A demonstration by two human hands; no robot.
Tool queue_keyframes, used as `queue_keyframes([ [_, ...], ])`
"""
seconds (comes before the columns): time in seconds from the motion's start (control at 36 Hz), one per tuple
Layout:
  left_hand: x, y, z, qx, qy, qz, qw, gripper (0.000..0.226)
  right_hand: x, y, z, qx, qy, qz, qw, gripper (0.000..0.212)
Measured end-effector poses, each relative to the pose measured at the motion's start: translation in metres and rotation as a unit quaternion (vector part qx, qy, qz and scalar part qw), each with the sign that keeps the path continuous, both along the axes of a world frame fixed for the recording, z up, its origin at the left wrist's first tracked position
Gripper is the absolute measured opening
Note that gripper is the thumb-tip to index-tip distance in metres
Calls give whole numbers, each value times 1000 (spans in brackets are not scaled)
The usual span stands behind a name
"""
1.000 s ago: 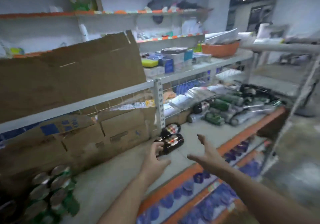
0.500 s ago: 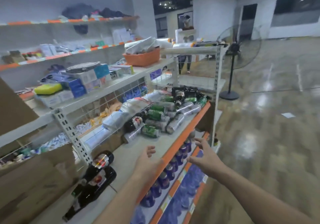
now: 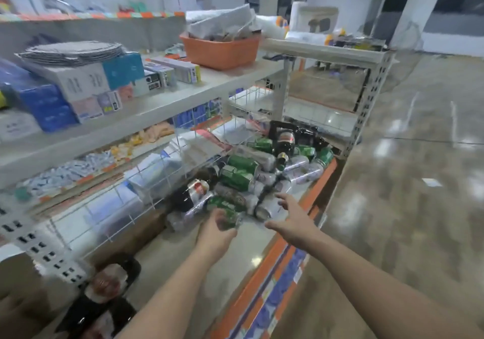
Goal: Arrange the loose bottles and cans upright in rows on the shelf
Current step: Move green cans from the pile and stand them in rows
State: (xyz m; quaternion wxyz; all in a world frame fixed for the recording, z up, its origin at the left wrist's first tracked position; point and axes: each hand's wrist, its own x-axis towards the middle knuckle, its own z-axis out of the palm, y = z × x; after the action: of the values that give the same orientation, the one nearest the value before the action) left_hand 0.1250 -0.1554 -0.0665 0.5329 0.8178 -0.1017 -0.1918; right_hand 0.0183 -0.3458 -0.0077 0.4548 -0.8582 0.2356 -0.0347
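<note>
Left hand (image 3: 216, 234) at toppled green metal can (image 3: 230, 207), grip unclear in blur. Right hand (image 3: 293, 223) grip released, fingers spread near toppled silver metal can (image 3: 264, 209).

Moderate, cool indoor light. Broad soft glare patches on polished floor (image 3: 406, 207) at right; small bright spot on near shelf board (image 3: 255, 260). Soft shadow under upper tier. Heavy motion blur left and near: boxes (image 3: 44, 105), dark bottles (image 3: 104, 299) smeared. Cans (image 3: 238, 176) farther off somewhat sharper. Wide-angle bowing at edges.

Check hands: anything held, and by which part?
The left hand grips a lying green can by its near end; right hand is open, holding nothing.
</note>
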Motion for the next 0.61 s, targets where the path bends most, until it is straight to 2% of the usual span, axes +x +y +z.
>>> queue_keyframes([
  [0.06,39,-6,-43,13,-10,-18,1000,69,24,-5,-1,-17,8,19,1000,77],
  [0.11,60,-11,-60,51,-39,-34,997,66,47,-10,-4,-36,19,35,999,76],
  [0.17,59,-14,-35,102,-88,-48,990,62,70,-15,-9,-50,27,48,997,79],
  [0.25,58,-22,-10,165,-132,-74,975,71,104,-24,-16,-51,25,77,995,91],
  [0.31,66,-27,-12,222,-164,-102,956,70,125,-33,-25,-50,24,98,994,94],
  [0.39,80,-37,-23,314,-207,-158,913,74,152,-48,-41,-25,-12,102,994,82],
  [0.5,87,-50,-31,419,-261,-189,849,78,178,-63,-55,-46,-15,106,993,67],
  [0.61,89,-59,-31,449,-290,-169,828,80,188,-68,-56,-64,-9,99,993,60],
])
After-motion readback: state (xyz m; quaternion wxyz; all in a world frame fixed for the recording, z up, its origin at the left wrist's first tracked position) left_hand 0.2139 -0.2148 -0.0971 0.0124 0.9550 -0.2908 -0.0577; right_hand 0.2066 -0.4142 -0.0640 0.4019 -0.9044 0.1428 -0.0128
